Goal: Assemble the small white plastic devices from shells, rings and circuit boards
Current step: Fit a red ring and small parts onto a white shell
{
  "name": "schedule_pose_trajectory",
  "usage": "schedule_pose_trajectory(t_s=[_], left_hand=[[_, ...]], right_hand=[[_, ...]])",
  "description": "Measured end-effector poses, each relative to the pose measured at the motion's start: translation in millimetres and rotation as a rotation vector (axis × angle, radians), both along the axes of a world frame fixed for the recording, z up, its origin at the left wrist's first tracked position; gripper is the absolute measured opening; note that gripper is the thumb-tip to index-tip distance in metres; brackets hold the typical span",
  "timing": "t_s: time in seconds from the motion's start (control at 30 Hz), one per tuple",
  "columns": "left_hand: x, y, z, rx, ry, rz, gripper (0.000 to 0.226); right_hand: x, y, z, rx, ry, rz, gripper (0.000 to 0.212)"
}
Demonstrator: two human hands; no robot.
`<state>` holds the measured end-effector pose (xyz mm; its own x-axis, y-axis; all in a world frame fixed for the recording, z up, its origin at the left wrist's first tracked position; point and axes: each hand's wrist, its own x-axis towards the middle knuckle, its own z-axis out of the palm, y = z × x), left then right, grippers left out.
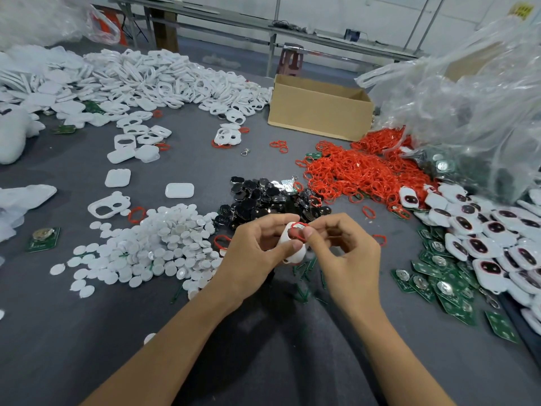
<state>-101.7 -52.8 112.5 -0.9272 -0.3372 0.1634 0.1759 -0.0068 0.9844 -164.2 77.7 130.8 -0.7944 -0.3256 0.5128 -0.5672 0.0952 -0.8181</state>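
Note:
My left hand (pixel 257 247) grips a small white shell (pixel 288 244) above the grey table, thumb on its front. A red ring (pixel 298 230) lies along the shell's top rim, and my right hand (pixel 342 244) pinches that ring between thumb and forefinger. Most of the shell is hidden behind my fingers. A heap of red rings (pixel 357 171) lies to the right rear. Green circuit boards (pixel 439 279) spread at the right, next to assembled white devices (pixel 483 241).
White discs (pixel 155 247) pile at the left of my hands, black parts (pixel 263 197) lie just behind them. A large mound of white shells (pixel 146 80) fills the far left. A cardboard box (pixel 319 109) and clear plastic bags (pixel 468 98) stand at the back right.

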Motion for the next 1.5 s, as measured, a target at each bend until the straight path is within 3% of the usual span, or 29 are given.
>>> schedule_pose_trajectory(t_s=[0.5,0.67,1.0,1.5], left_hand=[[-3,2,-2,0.334,-0.026,-0.072,0.028],[-4,1,-3,0.344,-0.024,-0.073,0.025],[-3,2,-2,0.303,-0.033,-0.068,0.026],[-3,1,0,0.47,-0.06,-0.021,0.021]], right_hand=[[-2,-4,-9,0.007,0.068,-0.083,0.018],[-1,-5,-9,0.016,0.094,-0.095,0.011],[0,-7,-9,0.034,0.158,-0.122,0.016],[1,-10,-13,0.094,0.244,-0.122,0.012]])
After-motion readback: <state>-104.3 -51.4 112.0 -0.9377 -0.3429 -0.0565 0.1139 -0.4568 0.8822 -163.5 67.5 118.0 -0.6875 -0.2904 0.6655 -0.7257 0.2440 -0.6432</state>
